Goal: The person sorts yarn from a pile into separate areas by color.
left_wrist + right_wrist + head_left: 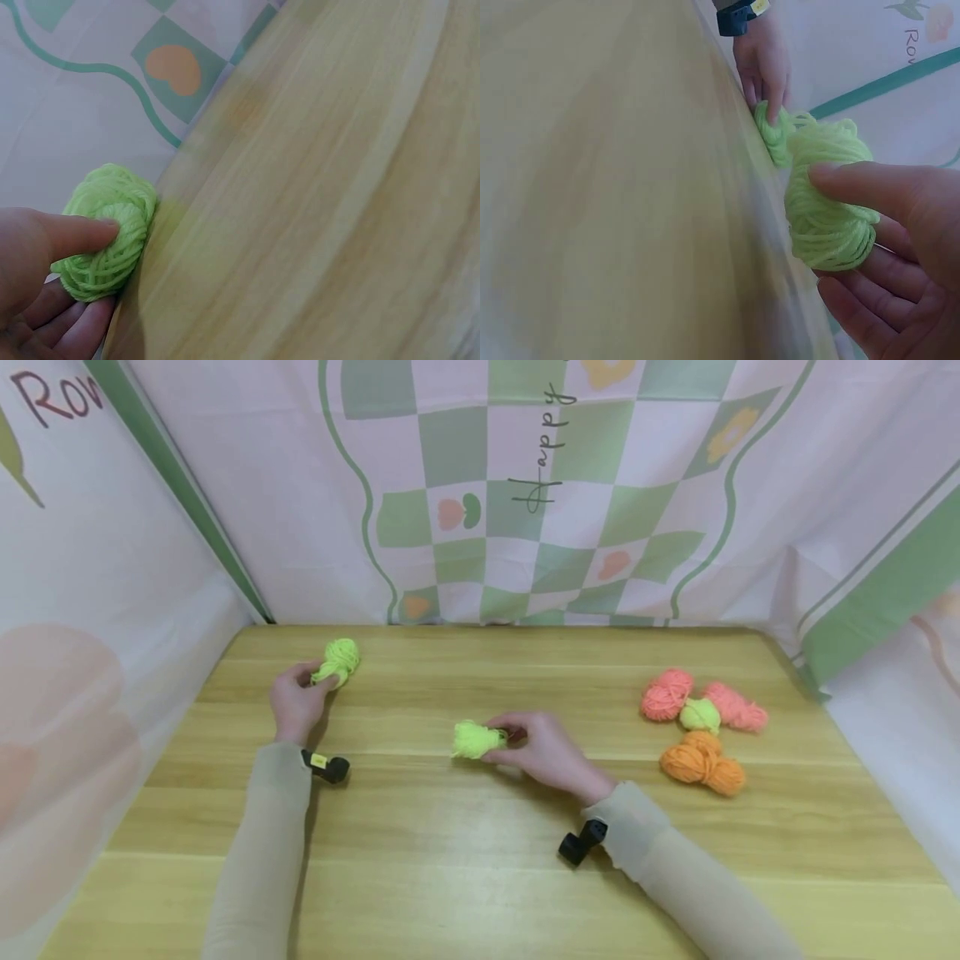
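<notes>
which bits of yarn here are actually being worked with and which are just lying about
In hand:
- small lime-green yarn bundle, pinched by the left hand near the table's far left
- fluffy yellow-green yarn bundle, held in the right hand at mid table

Lying about, far right of the wooden table:
- two coral-pink yarn bundles
- small yellow-green yarn ball
- orange yarn bundle

Staged craft booth: wooden table (480, 860), printed fabric backdrop (525, 485) enclosing three sides.
</notes>
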A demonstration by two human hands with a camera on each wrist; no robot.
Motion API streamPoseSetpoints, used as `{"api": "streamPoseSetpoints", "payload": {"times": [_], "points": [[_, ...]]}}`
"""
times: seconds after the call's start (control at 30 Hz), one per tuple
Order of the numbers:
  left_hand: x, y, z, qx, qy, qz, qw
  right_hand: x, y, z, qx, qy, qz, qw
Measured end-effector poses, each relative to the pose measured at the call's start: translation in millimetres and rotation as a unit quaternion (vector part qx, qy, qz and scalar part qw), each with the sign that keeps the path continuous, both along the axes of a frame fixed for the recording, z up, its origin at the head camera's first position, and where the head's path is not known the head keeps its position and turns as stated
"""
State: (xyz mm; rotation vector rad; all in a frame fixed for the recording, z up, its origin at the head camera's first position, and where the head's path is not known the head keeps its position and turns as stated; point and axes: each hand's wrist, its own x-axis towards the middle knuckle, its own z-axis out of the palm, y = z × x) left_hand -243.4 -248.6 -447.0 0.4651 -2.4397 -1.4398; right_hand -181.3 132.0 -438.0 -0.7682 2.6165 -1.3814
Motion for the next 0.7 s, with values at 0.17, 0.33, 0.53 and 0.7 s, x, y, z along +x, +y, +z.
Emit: {"api": "streamPoseSetpoints", "payload": {"times": [0.17,0.33,0.53,0.7], "points": [[0.7,0,0.2,0.001,-0.005,0.002,1.0000,-6.7,-13,4.7,-0.003,-0.015,0.003,1.000],[0.4,0,-0.1,0.002,-0.006,0.000,1.0000,-17.7,-24,12.3,-0.016,-0.013,0.005,1.000],[-0.5,0,-0.6,0.001,-0.005,0.002,1.0000,-31.5,-38,36.6,-0.037,-0.017,0.005,0.999],[-0.3,-1,-0.4,-0.007,-0.004,-0.001,1.0000,-46.4,-46,57.1,-0.041,0.008,-0.003,0.999]]}}
